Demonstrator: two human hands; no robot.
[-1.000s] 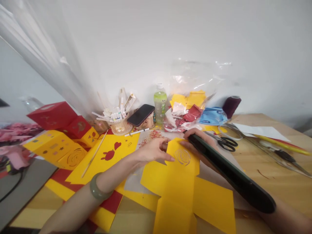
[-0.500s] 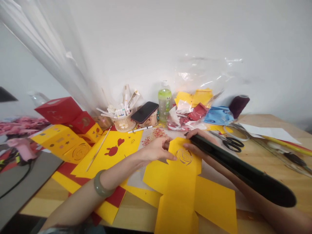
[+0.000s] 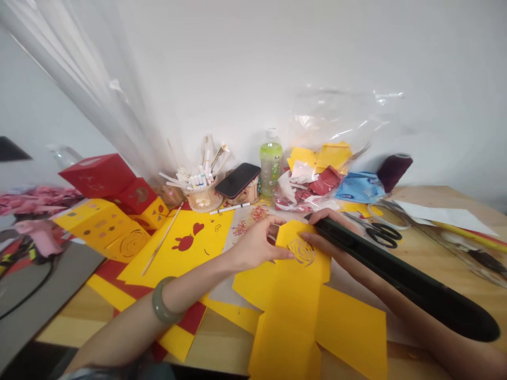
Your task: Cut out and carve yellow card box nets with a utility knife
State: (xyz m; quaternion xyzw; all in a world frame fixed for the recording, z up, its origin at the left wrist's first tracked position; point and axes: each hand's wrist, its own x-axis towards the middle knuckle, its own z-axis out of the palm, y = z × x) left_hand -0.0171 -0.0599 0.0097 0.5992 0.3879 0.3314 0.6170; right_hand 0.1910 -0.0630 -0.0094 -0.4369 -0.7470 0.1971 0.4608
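My left hand (image 3: 264,244), with a green bangle (image 3: 163,302) on its wrist, pinches the left edge of a yellow card box net (image 3: 295,298) between thumb and fingers. A swirl pattern (image 3: 303,252) is cut through the net's top panel, and fold lines divide its panels. My right hand (image 3: 330,224) grips the same panel at its upper right, thumb in front beside the swirl. A long black bar-like object (image 3: 407,277) slants in front of my right hand and forearm, hiding parts of them; I cannot tell whether the hand holds it.
Red and yellow card boxes (image 3: 105,179) and a pink glue gun (image 3: 37,237) are at the left. Behind the net stand a marker basket (image 3: 204,200), a phone (image 3: 238,179), a bottle (image 3: 270,163) and a plastic bag of scraps (image 3: 304,184). Scissors (image 3: 382,235) lie at the right.
The whole view has shifted slightly, with things appearing a little further right. Both hands keep hold of the card net, whose top has tilted slightly.
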